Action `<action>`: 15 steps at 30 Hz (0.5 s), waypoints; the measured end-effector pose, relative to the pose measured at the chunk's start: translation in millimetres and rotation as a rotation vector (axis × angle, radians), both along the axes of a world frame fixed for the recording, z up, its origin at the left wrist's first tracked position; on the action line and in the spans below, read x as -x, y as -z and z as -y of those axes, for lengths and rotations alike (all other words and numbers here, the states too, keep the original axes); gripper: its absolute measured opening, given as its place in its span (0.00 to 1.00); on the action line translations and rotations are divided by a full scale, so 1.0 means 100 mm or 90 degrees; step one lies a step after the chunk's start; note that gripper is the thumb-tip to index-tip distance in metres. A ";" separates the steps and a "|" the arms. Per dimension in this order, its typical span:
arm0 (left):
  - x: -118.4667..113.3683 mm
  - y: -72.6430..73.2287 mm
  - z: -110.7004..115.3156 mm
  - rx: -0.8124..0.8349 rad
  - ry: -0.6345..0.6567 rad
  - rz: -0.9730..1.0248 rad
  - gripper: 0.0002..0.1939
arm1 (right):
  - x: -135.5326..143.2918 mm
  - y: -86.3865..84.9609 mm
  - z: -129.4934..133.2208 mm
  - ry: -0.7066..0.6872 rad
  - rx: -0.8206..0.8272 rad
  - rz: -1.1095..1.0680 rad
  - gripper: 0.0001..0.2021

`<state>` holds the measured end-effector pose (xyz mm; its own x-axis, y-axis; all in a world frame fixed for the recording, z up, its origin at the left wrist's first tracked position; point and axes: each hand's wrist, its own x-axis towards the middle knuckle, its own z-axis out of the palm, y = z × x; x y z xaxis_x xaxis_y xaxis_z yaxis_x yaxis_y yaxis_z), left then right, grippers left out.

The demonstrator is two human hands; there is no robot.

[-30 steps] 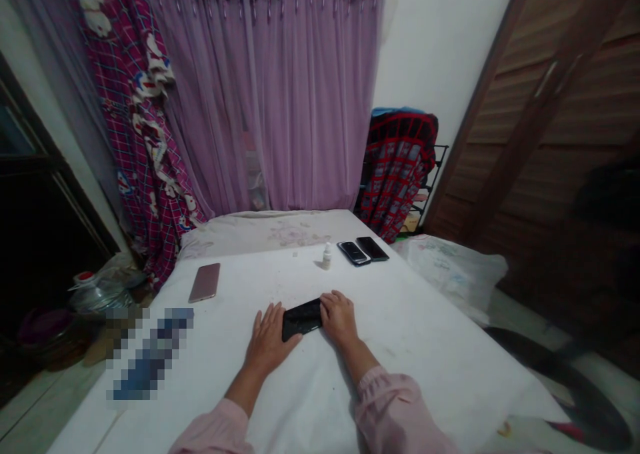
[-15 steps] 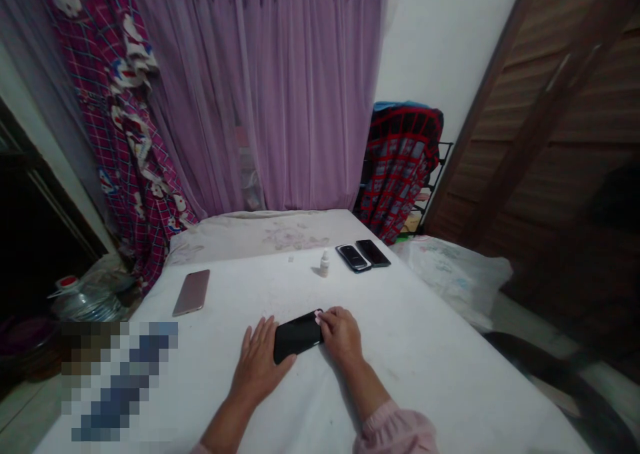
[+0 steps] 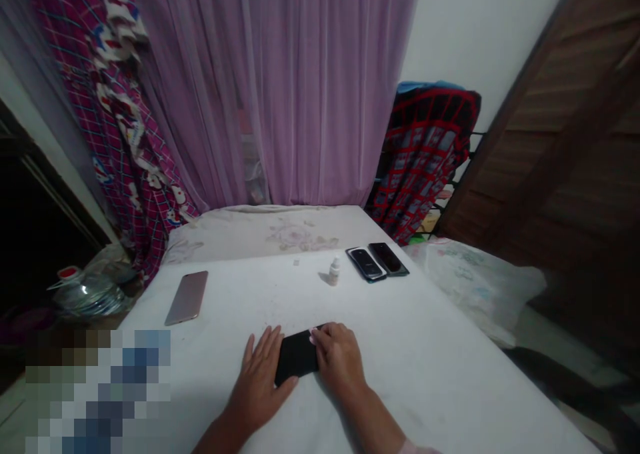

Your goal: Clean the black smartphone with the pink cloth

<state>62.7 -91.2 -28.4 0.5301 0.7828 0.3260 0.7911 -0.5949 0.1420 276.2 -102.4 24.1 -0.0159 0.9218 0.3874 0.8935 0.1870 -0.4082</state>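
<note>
A black smartphone lies at a slant on the white cloth, dark face up. My left hand braces its left end, with the thumb along the near edge and the fingers at the far corner. Over the phone's right end, my right hand is closed in a pinch on a small pale pink piece of cloth or pad, pressed to the screen. That hand covers the right end of the phone. Beyond the phone stands a small white bottle, upright with its cap on.
A rose-coloured phone lies face down at the left. At the back right are two dark phones, one with a pale rim, the other all dark. A large water bottle stands off the left edge; a plastic bag lies right.
My right hand with the pink piece has shifted a little leftward along the screen. My left hand keeps its place on the phone. The whole view has tilted slightly.
</note>
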 end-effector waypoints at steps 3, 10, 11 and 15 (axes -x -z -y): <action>-0.04 -0.07 -0.03 0.021 -0.002 -0.003 0.38 | 0.12 0.06 -0.04 -0.041 -0.002 -0.022 0.11; -0.25 -0.29 -0.24 0.150 -0.028 -0.036 0.40 | 0.22 0.09 -0.22 -0.057 0.012 -0.035 0.13; -0.27 -0.32 -0.27 0.161 -0.027 -0.038 0.40 | 0.22 0.08 -0.24 -0.055 0.019 -0.035 0.13; -0.30 -0.38 -0.31 0.165 -0.026 -0.029 0.36 | 0.10 0.02 -0.27 -0.024 0.035 -0.030 0.15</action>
